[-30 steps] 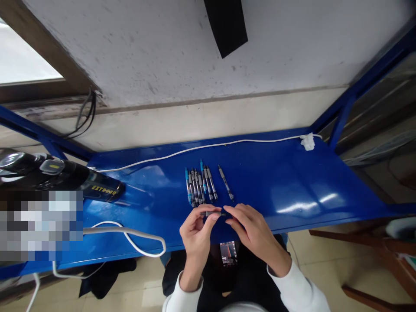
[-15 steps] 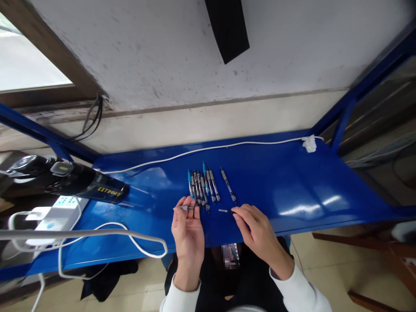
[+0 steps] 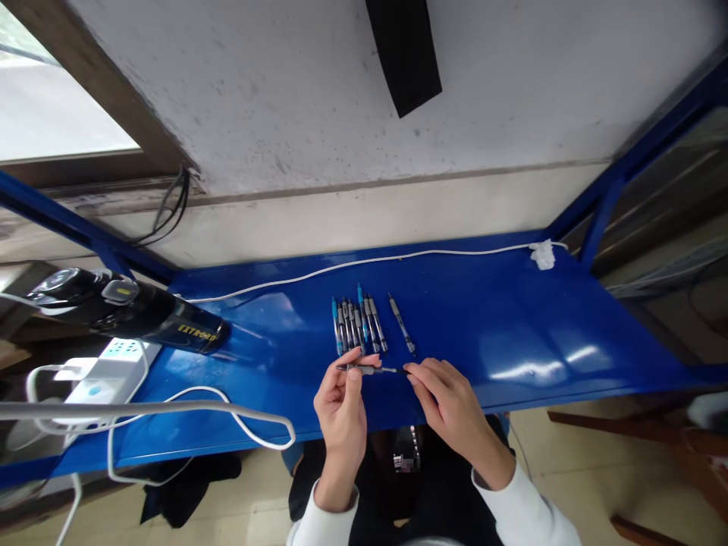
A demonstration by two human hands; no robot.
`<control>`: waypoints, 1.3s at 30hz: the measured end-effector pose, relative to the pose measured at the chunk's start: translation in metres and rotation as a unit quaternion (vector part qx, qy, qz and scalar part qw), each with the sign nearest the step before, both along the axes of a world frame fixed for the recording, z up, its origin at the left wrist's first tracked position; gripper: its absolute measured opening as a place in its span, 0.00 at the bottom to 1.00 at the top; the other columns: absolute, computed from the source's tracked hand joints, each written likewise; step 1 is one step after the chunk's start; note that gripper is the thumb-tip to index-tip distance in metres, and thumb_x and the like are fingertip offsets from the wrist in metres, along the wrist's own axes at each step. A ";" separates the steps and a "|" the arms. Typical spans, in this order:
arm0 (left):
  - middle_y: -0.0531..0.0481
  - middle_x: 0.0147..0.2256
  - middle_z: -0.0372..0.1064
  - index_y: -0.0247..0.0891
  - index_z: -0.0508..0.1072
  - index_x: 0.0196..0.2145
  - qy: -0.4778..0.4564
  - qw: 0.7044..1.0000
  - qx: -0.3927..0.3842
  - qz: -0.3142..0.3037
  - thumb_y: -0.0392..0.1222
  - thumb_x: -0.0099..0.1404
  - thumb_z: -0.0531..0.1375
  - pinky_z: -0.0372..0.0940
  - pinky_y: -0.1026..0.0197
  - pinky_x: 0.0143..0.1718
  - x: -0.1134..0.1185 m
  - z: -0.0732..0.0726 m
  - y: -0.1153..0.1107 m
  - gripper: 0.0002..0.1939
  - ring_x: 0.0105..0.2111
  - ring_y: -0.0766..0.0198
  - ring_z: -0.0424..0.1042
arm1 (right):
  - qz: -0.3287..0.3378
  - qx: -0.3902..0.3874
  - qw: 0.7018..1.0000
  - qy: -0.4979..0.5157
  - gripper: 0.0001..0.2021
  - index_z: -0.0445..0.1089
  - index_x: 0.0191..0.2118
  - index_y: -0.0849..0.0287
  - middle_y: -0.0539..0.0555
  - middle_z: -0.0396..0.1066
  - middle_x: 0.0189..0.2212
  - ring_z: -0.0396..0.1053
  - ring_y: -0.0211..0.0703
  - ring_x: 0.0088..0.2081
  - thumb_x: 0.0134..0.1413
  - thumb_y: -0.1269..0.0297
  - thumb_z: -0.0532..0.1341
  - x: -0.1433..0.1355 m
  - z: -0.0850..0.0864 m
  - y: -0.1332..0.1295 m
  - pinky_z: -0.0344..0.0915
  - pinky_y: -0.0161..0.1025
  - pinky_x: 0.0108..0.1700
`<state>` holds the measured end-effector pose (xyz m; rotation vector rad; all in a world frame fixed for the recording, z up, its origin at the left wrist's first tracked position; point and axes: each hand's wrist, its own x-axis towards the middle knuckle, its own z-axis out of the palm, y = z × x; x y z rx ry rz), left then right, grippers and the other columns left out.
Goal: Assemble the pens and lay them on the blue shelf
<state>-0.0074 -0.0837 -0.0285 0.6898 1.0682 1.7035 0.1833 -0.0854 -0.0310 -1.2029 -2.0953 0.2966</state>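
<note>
My left hand (image 3: 344,413) pinches a pen barrel with a grey grip (image 3: 364,369), lying level between thumb and fingers. Its right end meets a thin pale-tipped pen refill (image 3: 390,370), whose dark end is pinched in the fingertips of my right hand (image 3: 440,390). Whether the refill's tip is inside the barrel is too small to tell. Just beyond my left hand lies a row of several pens (image 3: 356,322), most with grey grips and some with blue ones. A single grey-grip pen (image 3: 401,322) lies apart, to the right of that row.
A black bottle (image 3: 171,322) rests on its side at the left, by a white power strip (image 3: 122,364). A white cable (image 3: 255,430) loops near the front edge. Another cord (image 3: 341,265) runs along the back to a crumpled white tissue (image 3: 543,255) on the blue tabletop (image 3: 512,318).
My left hand has moved right and turned over the barrel, bringing it in line with the refill. My right hand has stayed almost still.
</note>
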 end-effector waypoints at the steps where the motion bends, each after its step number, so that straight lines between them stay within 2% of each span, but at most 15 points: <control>1: 0.42 0.42 0.87 0.37 0.84 0.53 0.002 1.000 0.003 -0.002 0.54 0.72 0.74 0.81 0.55 0.51 0.000 0.000 0.000 0.20 0.43 0.55 0.88 | 0.001 0.001 1.000 0.000 0.11 0.71 0.59 0.54 0.55 0.79 0.41 0.74 0.48 0.38 0.80 0.73 0.58 0.000 0.000 0.000 0.69 0.47 0.41; 6: 0.41 0.43 0.87 0.38 0.83 0.54 -0.010 1.000 0.007 0.012 0.55 0.72 0.73 0.81 0.55 0.48 -0.002 0.001 0.002 0.21 0.40 0.56 0.87 | 0.008 -0.010 1.000 0.004 0.11 0.71 0.59 0.54 0.55 0.79 0.42 0.75 0.48 0.39 0.80 0.73 0.58 0.001 -0.002 0.000 0.69 0.47 0.42; 11: 0.41 0.44 0.87 0.38 0.83 0.52 0.007 1.000 0.016 0.000 0.54 0.73 0.72 0.82 0.52 0.50 -0.001 0.001 0.001 0.19 0.41 0.54 0.88 | 0.011 -0.014 1.000 -0.005 0.12 0.70 0.60 0.54 0.54 0.79 0.41 0.75 0.48 0.39 0.80 0.73 0.57 0.001 -0.004 -0.001 0.69 0.48 0.43; 17: 0.42 0.46 0.87 0.41 0.82 0.57 0.090 0.993 0.046 -0.055 0.48 0.79 0.66 0.80 0.52 0.54 -0.002 -0.003 -0.006 0.14 0.47 0.53 0.87 | 0.007 -0.013 1.000 -0.011 0.12 0.71 0.60 0.53 0.54 0.79 0.42 0.74 0.47 0.39 0.80 0.72 0.57 0.000 0.001 -0.001 0.68 0.47 0.42; 23: 0.41 0.48 0.86 0.41 0.83 0.55 0.188 0.969 0.023 -0.160 0.44 0.73 0.72 0.80 0.54 0.52 -0.001 0.011 -0.003 0.15 0.49 0.51 0.86 | 0.007 -0.010 1.000 -0.021 0.11 0.71 0.58 0.53 0.53 0.77 0.39 0.72 0.48 0.37 0.80 0.72 0.57 0.000 0.004 0.000 0.67 0.47 0.40; 28: 0.41 0.47 0.85 0.41 0.83 0.47 0.170 0.965 0.023 -0.196 0.41 0.71 0.73 0.79 0.52 0.54 0.001 0.013 0.002 0.09 0.50 0.51 0.85 | 0.004 -0.027 0.999 0.025 0.03 0.69 0.51 0.53 0.53 0.77 0.39 0.76 0.48 0.38 0.80 0.68 0.59 -0.001 0.002 0.000 0.72 0.47 0.41; 31: 0.40 0.48 0.85 0.40 0.80 0.46 0.142 0.966 0.018 -0.214 0.41 0.72 0.72 0.80 0.50 0.55 0.002 0.011 0.001 0.08 0.51 0.50 0.85 | 0.000 -0.041 0.998 0.041 0.01 0.68 0.49 0.52 0.53 0.77 0.38 0.77 0.48 0.38 0.80 0.66 0.60 -0.001 -0.002 -0.001 0.73 0.47 0.41; 33: 0.40 0.47 0.85 0.41 0.79 0.47 0.135 0.968 0.014 -0.210 0.42 0.73 0.72 0.80 0.49 0.53 0.002 0.010 -0.001 0.09 0.50 0.50 0.86 | -0.002 -0.047 0.998 0.047 0.01 0.67 0.50 0.52 0.53 0.76 0.38 0.77 0.49 0.38 0.80 0.65 0.60 0.000 -0.006 -0.002 0.74 0.47 0.41; 35: 0.41 0.45 0.85 0.41 0.76 0.47 0.122 0.975 0.011 -0.187 0.43 0.73 0.72 0.80 0.50 0.51 0.002 0.009 -0.002 0.11 0.47 0.51 0.86 | -0.012 -0.050 0.997 0.056 0.04 0.67 0.53 0.52 0.54 0.77 0.40 0.77 0.50 0.40 0.79 0.63 0.62 0.000 -0.008 -0.003 0.76 0.48 0.43; 39: 0.47 0.42 0.83 0.42 0.73 0.48 0.062 0.994 0.008 -0.093 0.45 0.71 0.74 0.78 0.56 0.51 0.001 0.005 0.001 0.16 0.44 0.57 0.85 | -0.021 -0.054 0.996 0.065 0.10 0.67 0.58 0.52 0.54 0.75 0.40 0.76 0.51 0.41 0.78 0.62 0.65 -0.001 -0.007 -0.004 0.76 0.51 0.47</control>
